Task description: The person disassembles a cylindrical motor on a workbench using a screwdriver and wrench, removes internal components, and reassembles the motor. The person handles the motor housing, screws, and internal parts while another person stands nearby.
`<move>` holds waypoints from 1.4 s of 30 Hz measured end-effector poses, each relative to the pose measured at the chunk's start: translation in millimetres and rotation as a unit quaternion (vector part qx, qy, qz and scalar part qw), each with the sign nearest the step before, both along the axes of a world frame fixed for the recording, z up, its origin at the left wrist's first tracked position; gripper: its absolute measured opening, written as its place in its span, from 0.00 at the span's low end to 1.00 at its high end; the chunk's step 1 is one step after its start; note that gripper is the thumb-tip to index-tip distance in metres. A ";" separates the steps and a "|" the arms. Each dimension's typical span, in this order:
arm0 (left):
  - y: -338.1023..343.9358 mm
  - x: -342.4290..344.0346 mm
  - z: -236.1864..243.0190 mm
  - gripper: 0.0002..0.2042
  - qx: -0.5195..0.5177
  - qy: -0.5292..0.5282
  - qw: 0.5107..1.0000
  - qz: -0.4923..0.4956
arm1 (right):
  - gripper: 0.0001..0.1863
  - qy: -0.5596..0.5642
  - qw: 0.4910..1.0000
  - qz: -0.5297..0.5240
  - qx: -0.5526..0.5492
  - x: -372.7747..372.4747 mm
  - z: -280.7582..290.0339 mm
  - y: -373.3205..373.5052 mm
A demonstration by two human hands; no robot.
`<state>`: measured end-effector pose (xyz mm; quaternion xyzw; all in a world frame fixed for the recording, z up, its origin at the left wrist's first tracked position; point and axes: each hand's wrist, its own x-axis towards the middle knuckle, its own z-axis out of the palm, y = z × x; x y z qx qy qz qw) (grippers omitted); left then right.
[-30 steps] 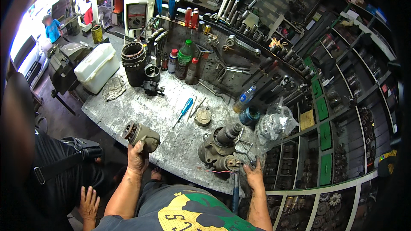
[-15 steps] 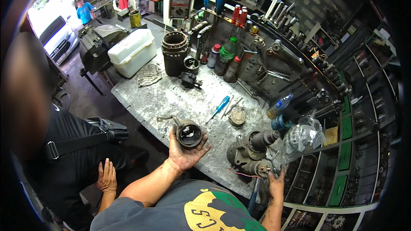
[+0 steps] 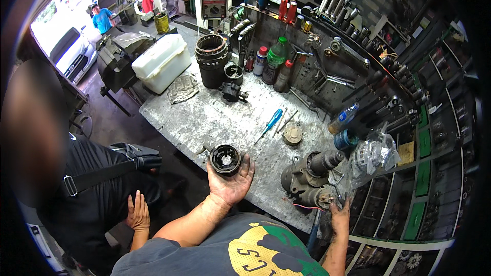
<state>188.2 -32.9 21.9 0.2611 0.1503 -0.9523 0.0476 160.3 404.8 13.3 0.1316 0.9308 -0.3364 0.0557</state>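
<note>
My left hand point(image 3: 228, 185), palm up, cradles a dark round metal housing point(image 3: 225, 160) over the bench's near edge. Its hollow side faces up, with a light patch in the middle, and a small arm juts out at its left. At the right, my right hand point(image 3: 339, 215) has its thumb and fingers around the near end of a greasy starter motor point(image 3: 306, 178); what lies under the fingertips is partly hidden. A thin red wire point(image 3: 308, 207) runs out from that end. A round metal cap point(image 3: 292, 135) and a blue-handled screwdriver point(image 3: 272, 121) lie beyond.
A large cylindrical casing point(image 3: 211, 66), a white plastic container point(image 3: 161, 65) and several bottles point(image 3: 276, 53) stand at the back of the metal bench point(image 3: 176, 125). Tool racks and a parts shelf point(image 3: 394, 245) line the right. Close at left is another person point(image 3: 97, 189).
The view has shifted slightly. The housing has been tilted and turned in my left hand, so its inside looks darker and its side arm shows less. My right hand stays at the starter motor.
</note>
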 end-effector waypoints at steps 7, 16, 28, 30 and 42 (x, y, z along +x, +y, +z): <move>-14.0 -4.4 -38.2 0.37 -0.193 -0.056 0.977 -0.068 | 0.49 0.004 1.000 -0.003 -0.024 4.8 -1.7 -0.6; -31.7 -15.3 -70.7 0.42 -0.910 -0.155 0.384 -0.015 | 0.49 -0.016 0.996 -0.064 -0.052 28.7 3.1 -1.1; -40.3 -103.5 -89.4 0.45 -0.943 -0.090 0.318 -0.047 | 0.49 0.031 0.990 -0.120 -0.062 55.9 -2.4 -2.7; -46.7 -128.6 -95.8 0.46 -0.953 -0.044 0.300 -0.009 | 0.49 0.008 0.986 -0.156 -0.054 67.0 2.3 -5.5; -39.6 -201.1 -128.3 0.48 -0.904 -0.076 0.411 -0.096 | 0.48 -0.023 0.966 -0.255 -0.039 123.7 2.4 -14.6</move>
